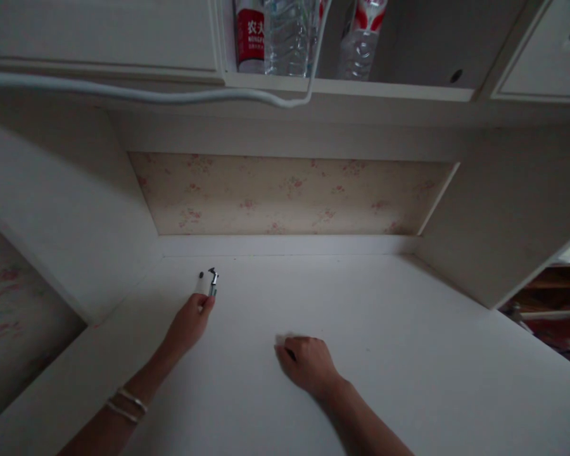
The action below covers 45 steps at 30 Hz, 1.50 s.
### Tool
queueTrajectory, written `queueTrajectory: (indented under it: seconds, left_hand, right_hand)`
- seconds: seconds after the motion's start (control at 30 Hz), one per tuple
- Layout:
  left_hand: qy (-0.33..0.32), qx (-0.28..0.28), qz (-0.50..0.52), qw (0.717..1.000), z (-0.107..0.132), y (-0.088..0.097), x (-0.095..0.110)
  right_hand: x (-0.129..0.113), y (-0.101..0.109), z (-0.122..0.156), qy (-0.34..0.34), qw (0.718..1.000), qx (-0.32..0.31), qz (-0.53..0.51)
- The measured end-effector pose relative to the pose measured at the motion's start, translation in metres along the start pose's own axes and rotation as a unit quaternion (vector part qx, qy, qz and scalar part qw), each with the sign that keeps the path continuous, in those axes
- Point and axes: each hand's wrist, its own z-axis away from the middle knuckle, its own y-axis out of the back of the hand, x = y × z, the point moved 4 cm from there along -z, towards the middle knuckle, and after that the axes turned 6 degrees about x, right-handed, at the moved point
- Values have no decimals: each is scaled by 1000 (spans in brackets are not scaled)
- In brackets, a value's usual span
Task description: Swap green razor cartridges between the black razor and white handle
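Note:
My left hand (pixel 194 316) is closed around the lower end of a small silver tool with a dark hooked head (pixel 213 278), which points away from me toward the back of the white desktop (pixel 389 354). Its exact kind is too small to make out. Just left of it is a small dark round spot (pixel 201 275); whether that is an object or a hole, I cannot tell. To the right and closer to me, my right hand (pixel 311 364) rests on the desktop with curled fingers. A dark gap shows beside its thumb, and the inside of the hand is hidden.
Above the desk, an open cabinet shelf (pixel 408 92) holds several plastic bottles (pixel 287 38). A white cable (pixel 171 97) hangs across its front. Side panels (pixel 498 209) flank the desktop, with floral wallpaper (pixel 285 196) behind. Two bracelets (pixel 127 405) circle my left wrist.

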Motion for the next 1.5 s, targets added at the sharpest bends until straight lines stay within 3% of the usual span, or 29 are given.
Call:
queueTrajectory:
  seconds: [0.07,0.1,0.2,0.27,0.37,0.47,0.5,0.53,0.67,0.8,0.87,1.0,1.1,1.17,1.23,1.4,1.5]
  left_hand:
    - [-21,1,50,999,27,-16,20]
    - [-39,-9,123,992,41,-25,32]
    - [-42,-28,231,972,75,-45,59]
    - [-44,-61,257,963,90,-54,73]
    - [-69,-62,273,958,101,-55,83]
    - [-77,-54,269,958,104,-51,83]
    - [-72,-53,268,959,105,-51,81]
    - [-69,-52,270,959,105,-50,81]
    - [-79,-63,295,950,112,-52,82]
    - [-95,-110,315,938,121,-57,88]
    - [-103,-122,320,934,123,-57,91]
    - [-116,-128,318,932,118,-50,90]
    - [-44,-130,356,924,107,-44,81]
    - [23,-156,409,899,102,-43,75]
    - [59,-195,465,862,101,-42,73]
    - [66,-265,575,771,107,-44,79]
    - [69,-278,616,734,108,-46,79]
  right_hand:
    - [0,-1,0,-18,1000,1,-19]
    - [1,-2,-1,-35,998,6,-42]
    - [6,-3,-6,-139,965,26,-223]
    - [10,-4,-11,-200,921,33,-333]
    - [10,-4,-21,-255,857,65,-443]
    - [6,-11,-25,-308,715,102,-619]
    - [2,-15,-25,-311,676,103,-661]
    - [-2,-19,-25,-304,657,97,-684]
    - [-17,-31,-19,-245,631,58,-734]
    - [-25,-35,-15,-214,556,24,-803]
    - [-26,-33,-16,-209,546,19,-811]
    - [-24,-21,-17,-218,574,50,-787]
    - [-21,-12,-15,-229,606,89,-756]
    - [-23,-10,-12,-232,610,72,-754]
    - [-27,-12,-9,-237,592,37,-769]
    - [-41,-16,-1,-242,557,4,-795]
    - [-48,-17,2,-243,543,-17,-804]
